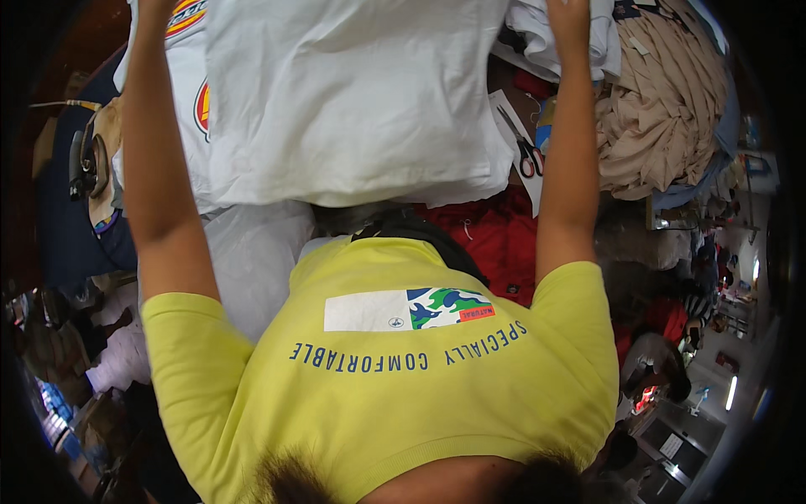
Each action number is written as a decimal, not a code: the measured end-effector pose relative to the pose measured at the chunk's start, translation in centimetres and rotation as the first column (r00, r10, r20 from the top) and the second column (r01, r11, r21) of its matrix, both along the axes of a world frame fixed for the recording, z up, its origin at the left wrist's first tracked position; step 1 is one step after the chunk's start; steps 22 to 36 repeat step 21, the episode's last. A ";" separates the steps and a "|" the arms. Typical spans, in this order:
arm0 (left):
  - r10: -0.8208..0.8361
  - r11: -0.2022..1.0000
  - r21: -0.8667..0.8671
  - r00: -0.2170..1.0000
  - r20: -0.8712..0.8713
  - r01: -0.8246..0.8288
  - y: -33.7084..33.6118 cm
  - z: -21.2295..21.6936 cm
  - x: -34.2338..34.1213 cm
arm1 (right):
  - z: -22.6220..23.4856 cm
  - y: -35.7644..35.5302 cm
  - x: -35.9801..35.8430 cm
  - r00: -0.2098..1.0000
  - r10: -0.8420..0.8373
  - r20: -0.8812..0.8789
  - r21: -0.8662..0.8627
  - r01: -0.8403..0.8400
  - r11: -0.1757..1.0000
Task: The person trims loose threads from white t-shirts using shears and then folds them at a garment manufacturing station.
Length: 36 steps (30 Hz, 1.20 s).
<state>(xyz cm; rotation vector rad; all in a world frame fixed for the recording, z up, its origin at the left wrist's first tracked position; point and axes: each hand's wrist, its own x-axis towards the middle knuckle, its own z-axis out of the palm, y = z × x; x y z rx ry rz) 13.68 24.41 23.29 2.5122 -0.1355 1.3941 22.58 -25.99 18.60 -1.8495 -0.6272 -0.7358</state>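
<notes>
white garment [353,101] spread between both hands | right hand [569,18] fingers on its top edge; left hand cropped; grip unclear

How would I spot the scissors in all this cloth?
Start at the big white garment spread between the person's raised arms, then look just past its right edge, beside the right forearm. The scissors lie there on a white sheet, blades pointing up-left; their red handle loops set them apart from the surrounding fabric.

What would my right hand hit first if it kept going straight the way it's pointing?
Your right hand points toward the top edge of the picture, already against the white cloth pile there. Going on, it would likely press into that pile first; beyond the frame nothing shows, and depth is unclear.
</notes>
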 end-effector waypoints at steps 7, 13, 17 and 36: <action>0.150 0.918 -0.290 0.914 -0.377 -0.270 -4.4 -21.2 -17.6 | -15.0 -5.1 -15.2 0.910 -0.007 -0.415 -0.321 -0.140 0.937; -0.155 -0.129 -0.919 0.923 -0.352 -0.372 -9.3 -28.7 -28.6 | -18.7 -6.9 -23.6 0.836 -0.192 -0.514 -0.461 -0.080 0.884; -0.247 -0.610 -0.754 0.963 -0.108 -0.241 -12.3 -26.8 -27.0 | -20.0 -6.7 -24.0 0.870 -0.256 -0.421 -0.535 -0.010 0.845; -0.171 -0.647 -0.717 0.966 -0.196 -0.260 -11.5 -28.2 -26.0 | -21.9 -8.6 -23.0 0.704 -0.232 -0.671 -0.363 -0.040 0.931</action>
